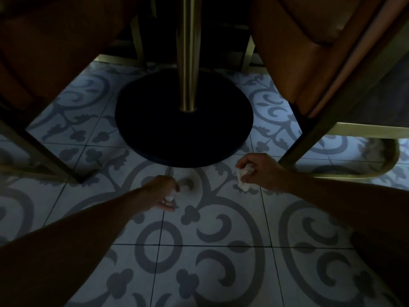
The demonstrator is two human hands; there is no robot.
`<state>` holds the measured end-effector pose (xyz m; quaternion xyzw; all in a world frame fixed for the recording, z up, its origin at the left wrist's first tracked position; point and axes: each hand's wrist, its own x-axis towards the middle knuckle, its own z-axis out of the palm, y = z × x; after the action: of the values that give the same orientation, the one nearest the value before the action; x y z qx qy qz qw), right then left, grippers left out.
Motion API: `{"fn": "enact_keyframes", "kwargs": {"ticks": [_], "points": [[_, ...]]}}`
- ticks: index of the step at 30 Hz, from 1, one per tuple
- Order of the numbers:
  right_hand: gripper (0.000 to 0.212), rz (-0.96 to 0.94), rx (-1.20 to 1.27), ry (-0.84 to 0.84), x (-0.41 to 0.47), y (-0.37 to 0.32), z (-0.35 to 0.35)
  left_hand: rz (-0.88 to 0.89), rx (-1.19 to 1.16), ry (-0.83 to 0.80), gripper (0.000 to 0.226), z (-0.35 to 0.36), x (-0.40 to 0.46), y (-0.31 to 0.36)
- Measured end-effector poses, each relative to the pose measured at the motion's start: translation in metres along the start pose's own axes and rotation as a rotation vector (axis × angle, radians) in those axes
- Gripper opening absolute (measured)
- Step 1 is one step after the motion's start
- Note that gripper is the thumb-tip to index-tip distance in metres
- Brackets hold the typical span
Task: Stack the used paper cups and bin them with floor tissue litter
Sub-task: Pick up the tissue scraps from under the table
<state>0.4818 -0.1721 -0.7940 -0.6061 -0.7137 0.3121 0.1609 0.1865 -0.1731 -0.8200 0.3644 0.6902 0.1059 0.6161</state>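
Observation:
I am looking down at a patterned tile floor (232, 218) under a table. My right hand (259, 171) is closed around a crumpled white tissue (243, 177), part of which hangs below my fingers. My left hand (161, 193) is low over the floor, with its fingers curled on a small white tissue wad (170, 197). A pale blurred patch (187, 183) lies just right of that hand; I cannot tell whether it is another tissue. No paper cups or bin are in view.
A round black table base (155, 134) with a brass pole (188, 63) stands just beyond my hands. Brown upholstered chairs with brass legs flank it, one at the left (44, 41) and one at the right (321, 52). The scene is dim.

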Motion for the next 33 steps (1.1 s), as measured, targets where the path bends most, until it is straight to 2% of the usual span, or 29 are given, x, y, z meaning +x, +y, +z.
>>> {"fn": "enact_keyframes", "kwargs": {"ticks": [2,5,14,18,21,24,27,33], "points": [[0.034,-0.009,0.022,-0.007,0.000,-0.010,0.003,-0.046,-0.254,-0.029,0.013,0.012,-0.008,0.010],[0.032,-0.044,0.056,-0.036,0.000,-0.024,0.006,-0.023,-0.434,-0.136,0.030,0.026,-0.019,0.019],[0.025,-0.064,0.343,-0.086,-0.005,-0.066,0.012,-0.021,-0.478,-0.344,0.022,0.049,-0.029,0.034],[0.024,-0.080,0.383,-0.123,-0.002,-0.074,0.017,-0.011,-0.477,-0.437,0.048,0.053,-0.031,0.042],[0.022,-0.104,0.291,-0.115,0.000,-0.073,0.019,-0.022,-0.516,-0.499,0.054,0.058,-0.036,0.045],[0.021,-0.143,0.177,-0.073,0.001,-0.070,0.022,-0.031,-0.611,-0.526,0.043,0.061,-0.038,0.043],[0.021,-0.210,0.076,-0.046,0.004,-0.066,0.028,-0.019,-0.625,-0.467,0.034,0.061,-0.039,0.043],[0.018,-0.289,0.085,-0.069,0.009,-0.071,0.040,0.084,-0.502,-0.394,0.042,0.041,-0.035,0.035]]}}
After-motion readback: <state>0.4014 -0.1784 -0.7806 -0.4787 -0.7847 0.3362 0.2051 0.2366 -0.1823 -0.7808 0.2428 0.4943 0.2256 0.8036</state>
